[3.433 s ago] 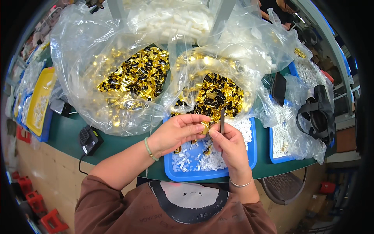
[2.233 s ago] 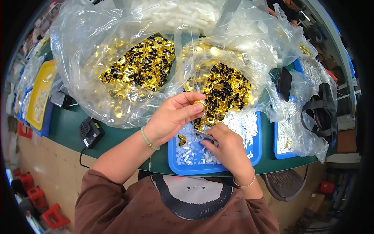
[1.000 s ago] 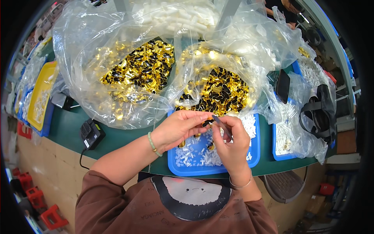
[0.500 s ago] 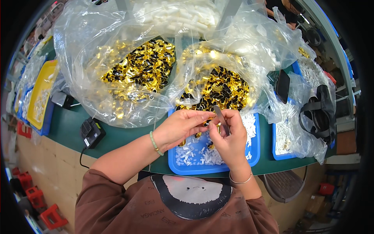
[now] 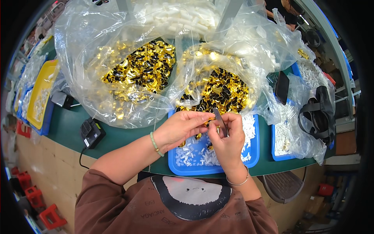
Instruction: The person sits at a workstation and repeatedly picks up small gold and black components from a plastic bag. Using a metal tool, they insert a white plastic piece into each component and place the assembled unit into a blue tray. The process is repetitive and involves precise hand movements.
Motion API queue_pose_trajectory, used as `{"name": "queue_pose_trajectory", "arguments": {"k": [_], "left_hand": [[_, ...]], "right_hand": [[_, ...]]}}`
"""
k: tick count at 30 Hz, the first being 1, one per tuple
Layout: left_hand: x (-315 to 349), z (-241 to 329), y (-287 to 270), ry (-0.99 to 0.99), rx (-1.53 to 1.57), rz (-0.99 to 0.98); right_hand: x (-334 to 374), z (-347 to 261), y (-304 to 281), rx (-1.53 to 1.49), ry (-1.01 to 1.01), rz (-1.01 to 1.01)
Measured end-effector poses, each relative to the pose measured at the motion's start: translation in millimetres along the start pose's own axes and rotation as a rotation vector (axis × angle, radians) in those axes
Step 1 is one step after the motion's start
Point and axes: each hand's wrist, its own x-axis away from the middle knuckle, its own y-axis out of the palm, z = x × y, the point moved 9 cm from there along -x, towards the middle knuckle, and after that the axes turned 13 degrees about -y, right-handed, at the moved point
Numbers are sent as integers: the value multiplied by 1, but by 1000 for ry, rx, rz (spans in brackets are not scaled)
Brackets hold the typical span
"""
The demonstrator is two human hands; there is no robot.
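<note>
Left hand (image 5: 180, 128): we see its thumb and fingers pinching a small shiny gold piece (image 5: 207, 123), right at the tips. The fingers hide most of it.
Right hand (image 5: 230, 139): its finger and thumb grip a thin flat grey metal tool (image 5: 220, 121), which pokes up past them. These fingertips are right beside the left ones; we cannot tell if they touch the gold piece.
Just changed: a little earlier the right hand was apart from the left one, lower over the tray. Now it is up next to it.
What that means: we think both hands are busy with the same gold piece.
Blue tray: under both hands sits a shallow blue plastic tray (image 5: 194, 171), with small white bits (image 5: 249, 130) inside.
Gold heaps: past the right hand is a shiny gold and black heap (image 5: 228, 91). Past the left hand is a bigger gold and black heap (image 5: 150, 64), in a clear crinkly plastic bag (image 5: 74, 58).
Black box: out to the left of the left hand, we see a small black box with a cord (image 5: 92, 133).
</note>
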Motion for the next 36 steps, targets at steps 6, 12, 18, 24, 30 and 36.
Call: {"name": "queue_pose_trajectory", "arguments": {"k": [6,12,18,24,30,36], "left_hand": [[-6,-3,-6,13,-11,-28],[-3,-1,2,17,-68,-50],[-2,-1,3,23,-101,-61],[-1,-2,2,4,5,-72],[3,3,1,11,31,-59],[3,8,0,74,-197,-2]], "right_hand": [[-4,-10,-1,50,-52,-10],[0,-13,0,133,-65,-46],[0,-14,0,144,-58,-55],[-3,-11,-5,70,-109,-28],[-7,-4,-8,25,-43,-78],[-7,-7,-1,-8,-54,-141]]}}
